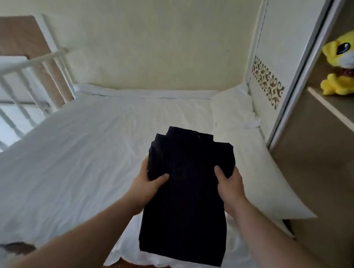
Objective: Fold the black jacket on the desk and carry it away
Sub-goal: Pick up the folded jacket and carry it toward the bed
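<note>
A: Obs. 1, the black jacket (186,196). Position?

B: Centre to lower centre of the frame, folded into a tall rectangle, collar end toward the top. Whether it is lifted clear of the white bed sheet (67,158) or lies on it cannot be told.

A: Hands?

B: Left hand (148,181) grips the jacket's left edge, thumb curled over the top face, fingers hidden beneath. Right hand (229,182) grips the right edge likewise, thumb on top. Both forearms enter from the bottom of the frame.

A: Surroundings?

B: White pillow (272,181) at right of centre, near the jacket's right side. White bed rail (27,66) at upper left. Yellow plush toy (348,63) sits on a wardrobe shelf (337,112) at upper right, well apart from the jacket.
</note>
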Tool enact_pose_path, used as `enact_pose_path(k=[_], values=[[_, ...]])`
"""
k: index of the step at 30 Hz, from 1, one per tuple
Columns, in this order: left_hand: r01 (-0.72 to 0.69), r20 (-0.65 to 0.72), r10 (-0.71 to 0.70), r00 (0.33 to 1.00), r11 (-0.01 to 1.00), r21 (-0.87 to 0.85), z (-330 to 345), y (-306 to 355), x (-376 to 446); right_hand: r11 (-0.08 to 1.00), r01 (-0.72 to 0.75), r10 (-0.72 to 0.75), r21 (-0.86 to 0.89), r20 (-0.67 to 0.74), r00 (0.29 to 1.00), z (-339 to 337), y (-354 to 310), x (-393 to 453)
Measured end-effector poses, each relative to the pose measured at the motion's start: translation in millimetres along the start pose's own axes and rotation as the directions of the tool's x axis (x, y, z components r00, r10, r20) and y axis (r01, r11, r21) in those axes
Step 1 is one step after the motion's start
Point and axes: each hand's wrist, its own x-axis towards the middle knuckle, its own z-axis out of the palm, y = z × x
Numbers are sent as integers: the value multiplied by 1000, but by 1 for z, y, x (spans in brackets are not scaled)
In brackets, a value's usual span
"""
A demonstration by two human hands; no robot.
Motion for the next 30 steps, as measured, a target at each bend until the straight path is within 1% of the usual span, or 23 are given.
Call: enact_pose_path(k=[4, 8, 10, 14, 17, 20, 22, 24, 27, 28, 30], values=[[28, -49, -25, 998, 997, 72, 14, -27, 62, 996, -72, 73, -46, 23, 997, 13, 21, 63], [39, -79, -33, 996, 997, 67, 25, -62, 127, 988, -120, 124, -96, 34, 992, 28, 46, 121], [48, -82, -43, 996, 997, 58, 26, -81, 163, 986, -121, 129, -115, 72, 989, 34, 59, 149], [48, -94, -44, 995, 998, 36, 18, -122, 228, 992, -67, 80, -110, 117, 990, 52, 95, 207], [49, -98, -45, 994, 998, 35, 12, -166, 281, 996, -61, 69, -61, 138, 988, 75, 136, 254], [58, -87, -53, 995, 997, 60, 15, -220, 326, 997, -73, 79, -41, 181, 980, 95, 195, 292], [113, -105, -109, 988, 993, 25, 19, -263, 349, 990, -138, 140, -29, 216, 966, 105, 239, 310], [203, -93, -201, 975, 979, 13, 25, -304, 358, 984, -175, 179, -38, 246, 953, 110, 278, 321], [251, -53, -246, 968, 959, 130, 28, -353, 358, 986, -110, 139, -123, 263, 955, 121, 317, 330], [256, -79, -247, 966, 953, 159, 29, -360, 356, 984, -88, 126, -153, 265, 956, 125, 323, 331], [260, -220, -204, 954, 927, 269, 33, -367, 352, 981, -101, 135, -166, 209, 969, 127, 333, 329]])
